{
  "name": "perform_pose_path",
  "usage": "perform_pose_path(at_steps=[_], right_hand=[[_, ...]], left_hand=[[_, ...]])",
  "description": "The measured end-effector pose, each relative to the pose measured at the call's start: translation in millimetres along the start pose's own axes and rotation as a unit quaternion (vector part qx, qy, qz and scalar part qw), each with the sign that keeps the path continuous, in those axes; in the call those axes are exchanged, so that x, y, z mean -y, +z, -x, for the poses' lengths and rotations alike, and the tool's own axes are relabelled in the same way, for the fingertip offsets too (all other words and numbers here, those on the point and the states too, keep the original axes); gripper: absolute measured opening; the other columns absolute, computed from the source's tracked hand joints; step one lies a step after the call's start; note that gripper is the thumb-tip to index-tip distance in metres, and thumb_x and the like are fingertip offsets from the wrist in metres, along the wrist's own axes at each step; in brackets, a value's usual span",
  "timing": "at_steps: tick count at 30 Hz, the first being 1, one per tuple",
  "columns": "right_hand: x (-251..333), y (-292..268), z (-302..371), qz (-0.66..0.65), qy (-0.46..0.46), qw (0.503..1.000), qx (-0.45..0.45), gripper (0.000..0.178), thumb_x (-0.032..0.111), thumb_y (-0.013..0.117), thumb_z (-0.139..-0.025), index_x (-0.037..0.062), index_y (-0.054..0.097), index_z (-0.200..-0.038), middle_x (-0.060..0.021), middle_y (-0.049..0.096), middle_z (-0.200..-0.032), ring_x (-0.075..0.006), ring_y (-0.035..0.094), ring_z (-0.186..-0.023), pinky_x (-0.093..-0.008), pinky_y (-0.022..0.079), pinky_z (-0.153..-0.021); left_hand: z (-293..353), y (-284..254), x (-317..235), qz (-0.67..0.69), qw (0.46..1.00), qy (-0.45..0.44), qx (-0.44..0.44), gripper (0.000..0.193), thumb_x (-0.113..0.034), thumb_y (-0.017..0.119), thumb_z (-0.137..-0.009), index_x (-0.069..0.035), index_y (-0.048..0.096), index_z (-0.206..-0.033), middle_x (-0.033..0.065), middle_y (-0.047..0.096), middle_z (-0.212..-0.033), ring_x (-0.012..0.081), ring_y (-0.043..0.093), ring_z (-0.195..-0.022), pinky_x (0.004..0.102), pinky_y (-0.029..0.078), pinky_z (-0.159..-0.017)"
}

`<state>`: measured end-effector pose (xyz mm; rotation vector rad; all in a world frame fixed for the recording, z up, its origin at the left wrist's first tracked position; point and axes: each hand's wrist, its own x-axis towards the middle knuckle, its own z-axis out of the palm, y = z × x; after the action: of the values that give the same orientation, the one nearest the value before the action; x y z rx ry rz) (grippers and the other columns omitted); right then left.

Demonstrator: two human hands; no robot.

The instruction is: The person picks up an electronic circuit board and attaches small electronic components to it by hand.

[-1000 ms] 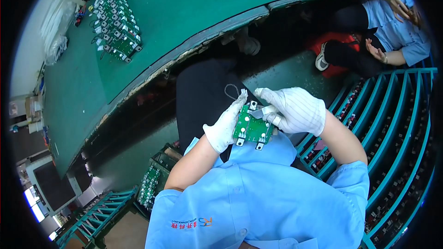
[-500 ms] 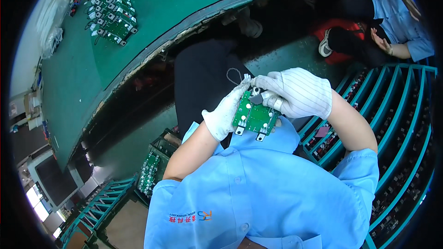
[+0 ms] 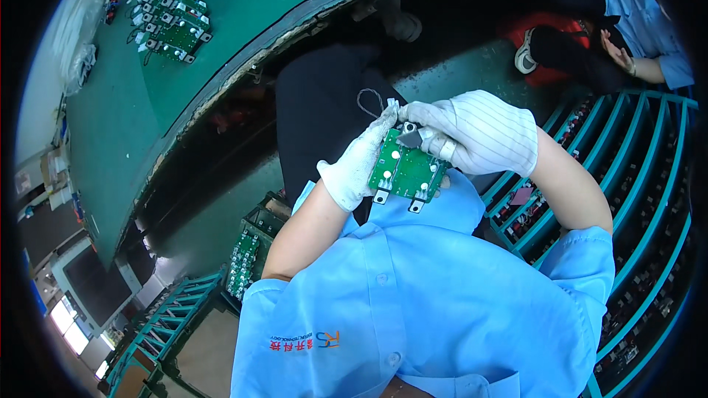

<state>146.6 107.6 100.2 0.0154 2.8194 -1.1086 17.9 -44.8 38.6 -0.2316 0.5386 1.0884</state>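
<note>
In front of my body, my left hand [image 3: 354,172], in a white glove, grips a green circuit board [image 3: 414,177] by its left side and from beneath. The board has white round blobs and metal tabs with holes along its near edge. A thin grey wire loop [image 3: 368,101] sticks out beyond its far left corner. My right hand [image 3: 483,133], in a striped white glove, is closed over the far edge of the board. Between its fingers is a small dark grey flat, blade-like piece [image 3: 409,140], lying against the board near a metal tab.
Several similar boards [image 3: 171,11] stand in rows on the green table [image 3: 243,0] at far left. More boards [image 3: 243,262] sit on a rack at lower left. A teal slatted rack [image 3: 641,169] is close on my right. Another person [image 3: 638,18] sits at far right.
Both hands keep their grip on the board, with the grey piece at nearly the same spot. The whole view has shifted slightly. One of the other person's hands has moved up toward the view's edge.
</note>
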Motion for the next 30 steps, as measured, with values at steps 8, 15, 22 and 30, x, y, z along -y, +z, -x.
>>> perform_pose_path(at_steps=[8,15,22,30], right_hand=[[-42,11,-3,-0.006,0.160,0.982,-0.097,0.029,0.019,0.047,-0.092,0.0015,0.046,-0.115,-0.0227,0.062,-0.093,-0.0397,0.061,-0.085,-0.0425,0.049,-0.073],[-46,59,21,-0.082,0.200,0.924,-0.317,0.024,0.019,0.052,-0.091,0.0022,0.047,-0.107,-0.0218,0.061,-0.089,-0.0402,0.059,-0.083,-0.0427,0.047,-0.070],[8,78,30,-0.228,0.263,0.887,-0.303,0.016,0.007,0.054,-0.088,-0.0006,0.050,-0.101,-0.0156,0.059,-0.079,-0.0290,0.059,-0.069,-0.0355,0.047,-0.064],[52,79,4,-0.209,0.236,0.911,-0.266,0.031,0.013,0.055,-0.087,-0.0009,0.047,-0.113,-0.0214,0.062,-0.080,-0.0377,0.061,-0.070,-0.0407,0.048,-0.060]], left_hand=[[1,2,-1,-0.031,0.999,0.004,0.031,0.080,-0.064,0.031,-0.090,0.009,0.052,-0.116,0.0333,0.053,-0.114,0.0499,0.058,-0.095,0.0561,0.050,-0.081],[3,8,-13,0.169,0.962,0.211,0.044,0.084,-0.066,0.038,-0.085,0.006,0.040,-0.130,0.0257,0.045,-0.129,0.0430,0.046,-0.118,0.0551,0.035,-0.103],[1,5,-11,0.124,0.943,0.305,0.053,0.092,-0.071,0.038,-0.081,0.005,0.037,-0.133,0.0242,0.046,-0.129,0.0410,0.047,-0.118,0.0497,0.035,-0.105],[8,7,-6,0.059,0.916,0.397,0.027,0.093,-0.072,0.028,-0.083,0.004,0.036,-0.135,0.0227,0.042,-0.135,0.0386,0.044,-0.122,0.0491,0.031,-0.107]])
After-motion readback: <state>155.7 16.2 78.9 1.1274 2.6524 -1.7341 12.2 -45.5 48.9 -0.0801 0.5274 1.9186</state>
